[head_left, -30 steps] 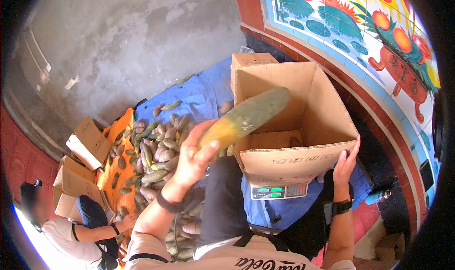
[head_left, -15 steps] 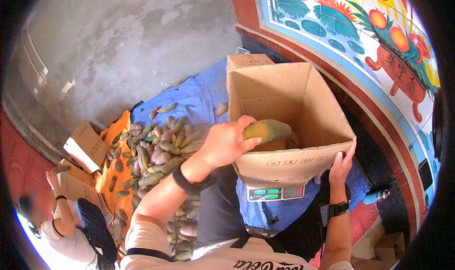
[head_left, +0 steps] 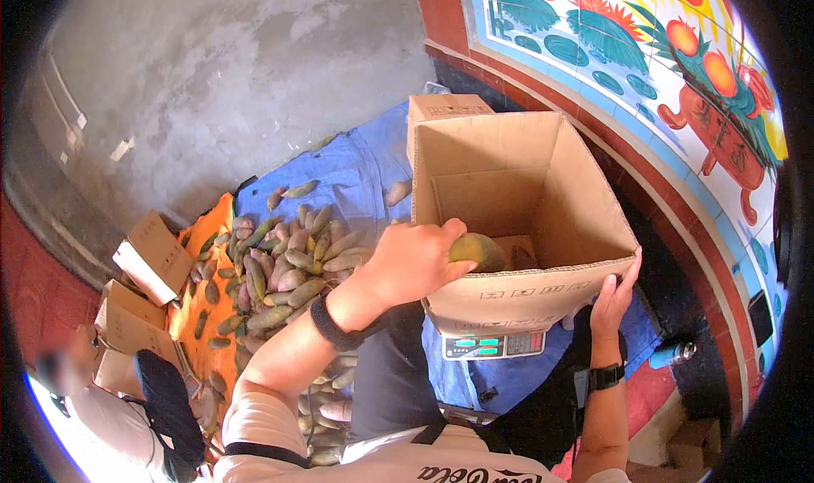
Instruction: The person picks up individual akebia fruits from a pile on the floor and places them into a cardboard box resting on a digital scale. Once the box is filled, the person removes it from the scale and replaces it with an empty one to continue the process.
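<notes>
My left hand (head_left: 424,261), with a black band on the wrist, grips a thick green-yellow radish (head_left: 477,251) at the near left rim of an open cardboard box (head_left: 526,292). The radish's far end tilts down into the box, and my fingers cover its near end. My right hand (head_left: 612,301) holds the box's near right corner from outside, its fingers along the wall. The box rests on a digital scale (head_left: 493,346) with lit green displays. Part of a pinkish thing shows on the box floor; I cannot make out what it is.
Many green and pinkish radishes (head_left: 292,262) lie heaped on blue (head_left: 356,165) and orange sheets to the left. A co-worker (head_left: 110,424) sits at lower left near open boxes (head_left: 136,326). Another box (head_left: 445,106) stands behind mine. A bottle (head_left: 672,355) lies at right.
My left hand has moved slightly right and down, and the radish has tipped lower into the box. The co-worker's raised hand has come down. My right hand stays on the box.
</notes>
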{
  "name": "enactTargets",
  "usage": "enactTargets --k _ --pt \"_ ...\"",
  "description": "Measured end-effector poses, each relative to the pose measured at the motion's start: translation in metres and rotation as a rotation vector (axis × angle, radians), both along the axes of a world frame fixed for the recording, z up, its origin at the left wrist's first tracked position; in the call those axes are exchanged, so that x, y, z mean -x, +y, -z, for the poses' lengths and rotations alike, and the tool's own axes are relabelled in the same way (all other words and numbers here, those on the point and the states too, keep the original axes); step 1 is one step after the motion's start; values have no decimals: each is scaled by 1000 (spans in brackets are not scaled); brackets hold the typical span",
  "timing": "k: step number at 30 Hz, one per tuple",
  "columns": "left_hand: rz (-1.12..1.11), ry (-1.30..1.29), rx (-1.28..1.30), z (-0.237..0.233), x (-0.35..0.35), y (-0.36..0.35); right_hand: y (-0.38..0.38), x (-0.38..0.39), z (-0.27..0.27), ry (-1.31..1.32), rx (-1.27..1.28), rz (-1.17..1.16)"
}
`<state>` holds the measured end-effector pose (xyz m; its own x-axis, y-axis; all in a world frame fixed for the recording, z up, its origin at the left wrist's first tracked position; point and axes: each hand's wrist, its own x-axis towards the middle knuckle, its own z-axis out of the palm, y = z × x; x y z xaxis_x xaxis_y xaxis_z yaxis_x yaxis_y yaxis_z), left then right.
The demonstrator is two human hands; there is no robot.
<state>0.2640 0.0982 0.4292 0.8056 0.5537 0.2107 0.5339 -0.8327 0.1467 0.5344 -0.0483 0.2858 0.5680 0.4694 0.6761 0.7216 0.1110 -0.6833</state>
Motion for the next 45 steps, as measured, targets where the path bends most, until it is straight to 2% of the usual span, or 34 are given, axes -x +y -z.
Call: enactTargets --k 6,12,23,30,32,38,42,45 --pt "25 -19 0 1 -12 0 0 -1 2 30 3 -18" --pt "100 -77 133 21 -25 13 -2 -3 5 41 31 -34" --pt "29 50 276 22 -28 15 -1 -4 6 31 21 -33" --pt "-2 100 183 28 -27 17 0 -2 6 72 -3 -40" --pt "-41 -145 107 29 -25 13 1 -2 6 77 -2 -44" --pt "-74 -390 65 30 -22 7 -2 -1 6 32 19 -7" --pt "-39 -424 22 24 -23 3 0 3 1 98 -12 2" --pt "5 -472 -22 22 -22 -2 0 -4 7 35 13 -46"
